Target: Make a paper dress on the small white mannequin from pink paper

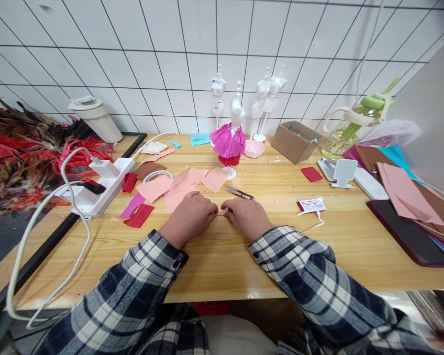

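Between the fingertips of my left hand (190, 217) and my right hand (247, 217), both closed in a pinch, is a small strip of peach crepe paper (221, 212) low over the table. More peach paper pieces (183, 185) lie just beyond my left hand, partly hidden by it. Thread snips (240, 193) rest beyond my right hand. Behind them stands a white mannequin figure (237, 111) wearing a magenta paper skirt (228, 140) with a red layer (229, 160) below. Red paper (139, 216) and magenta paper (132, 204) lie to the left.
A power strip (96, 192) with cables is at left, near feathers (18, 167). At the back are a pink bowl (254, 149), a cardboard box (296, 142) and a pitcher (355, 125). On the right are a phone stand (344, 172) and a dark phone (407, 231).
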`<state>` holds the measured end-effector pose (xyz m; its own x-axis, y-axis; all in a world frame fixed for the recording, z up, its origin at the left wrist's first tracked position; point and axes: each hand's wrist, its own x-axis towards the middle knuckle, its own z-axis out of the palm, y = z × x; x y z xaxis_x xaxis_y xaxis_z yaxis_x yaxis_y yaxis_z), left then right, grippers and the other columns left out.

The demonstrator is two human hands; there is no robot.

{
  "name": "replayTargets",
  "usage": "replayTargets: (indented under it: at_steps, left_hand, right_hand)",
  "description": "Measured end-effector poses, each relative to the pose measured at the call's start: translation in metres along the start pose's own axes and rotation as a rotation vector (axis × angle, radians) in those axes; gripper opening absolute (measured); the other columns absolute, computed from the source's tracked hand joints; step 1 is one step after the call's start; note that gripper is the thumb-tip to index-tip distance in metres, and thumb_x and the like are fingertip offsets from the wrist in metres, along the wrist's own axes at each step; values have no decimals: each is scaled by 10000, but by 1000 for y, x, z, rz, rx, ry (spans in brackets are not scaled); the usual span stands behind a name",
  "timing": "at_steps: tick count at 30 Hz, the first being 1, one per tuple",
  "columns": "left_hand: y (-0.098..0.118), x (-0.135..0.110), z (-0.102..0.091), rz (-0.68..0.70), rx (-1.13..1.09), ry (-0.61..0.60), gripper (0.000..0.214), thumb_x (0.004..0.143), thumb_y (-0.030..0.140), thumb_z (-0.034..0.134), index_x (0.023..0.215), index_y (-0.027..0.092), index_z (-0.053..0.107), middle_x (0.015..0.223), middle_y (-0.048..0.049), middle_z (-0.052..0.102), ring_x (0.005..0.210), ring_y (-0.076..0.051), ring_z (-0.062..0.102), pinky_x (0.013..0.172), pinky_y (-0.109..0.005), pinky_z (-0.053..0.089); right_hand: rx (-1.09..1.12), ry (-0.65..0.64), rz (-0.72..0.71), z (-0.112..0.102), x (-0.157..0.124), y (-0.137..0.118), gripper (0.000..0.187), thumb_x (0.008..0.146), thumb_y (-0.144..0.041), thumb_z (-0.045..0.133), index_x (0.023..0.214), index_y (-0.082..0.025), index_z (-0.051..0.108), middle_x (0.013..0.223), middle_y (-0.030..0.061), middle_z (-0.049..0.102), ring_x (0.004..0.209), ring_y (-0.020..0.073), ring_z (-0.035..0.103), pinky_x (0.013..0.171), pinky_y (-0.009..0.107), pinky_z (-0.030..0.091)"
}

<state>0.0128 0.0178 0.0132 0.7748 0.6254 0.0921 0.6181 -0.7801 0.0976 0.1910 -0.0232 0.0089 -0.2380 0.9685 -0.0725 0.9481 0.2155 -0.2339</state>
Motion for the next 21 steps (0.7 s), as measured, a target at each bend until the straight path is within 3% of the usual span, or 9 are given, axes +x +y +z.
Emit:
replayTargets:
  at_steps: [5, 8, 11, 14, 17, 21]
  left_hand:
    - [-8, -1, -1, -27, -26, 12, 253, 861, 272, 492, 787, 193, 721, 796, -84, 694, 823, -222, 617, 864, -407, 405]
    - [-16, -1, 0, -133, -155, 152, 256, 857, 332, 527, 842, 182, 734, 892, -100, 694, 898, -233, 612, 872, -395, 436]
    - [-17, -1, -1, -382, -505, 311, 321, 813, 420, 601, 970, 170, 725, 1016, -105, 702, 945, -237, 621, 878, -391, 471]
    - [-7, 2, 1, -514, -1068, 205, 447, 714, 446, 712, 1060, 164, 704, 1078, -104, 709, 954, -238, 644, 866, -382, 495]
    - [8, 5, 7, -502, -1458, 192, 443, 657, 411, 776, 1012, 152, 721, 1039, -97, 723, 990, -236, 637, 909, -380, 474]
    - [15, 7, 12, -578, -1663, 269, 331, 622, 382, 807, 842, 145, 736, 975, -75, 722, 923, -189, 638, 872, -339, 484]
  right_hand:
    - [5, 17, -18, 0, -1, 0, 260, 918, -289, 458, 920, -246, 714, 951, 52, 692, 871, 173, 623, 716, 265, 419]
    - [143, 118, 13, 1, 2, 5, 216, 879, -286, 506, 875, -234, 715, 899, 33, 696, 836, 163, 617, 701, 257, 415]
    - [430, 297, 114, 4, 6, 11, 184, 843, -304, 552, 872, -219, 713, 865, 8, 699, 784, 137, 607, 704, 236, 426]
    - [660, 424, 161, 7, 8, 10, 201, 817, -342, 580, 866, -203, 717, 808, -4, 697, 707, 122, 590, 688, 226, 439]
    - [777, 411, 158, 10, 7, 3, 204, 781, -360, 611, 830, -197, 724, 724, -12, 683, 610, 112, 549, 617, 220, 430]
    - [934, 287, 165, 12, 7, -6, 250, 761, -395, 619, 814, -172, 717, 605, -16, 644, 476, 91, 461, 496, 210, 383]
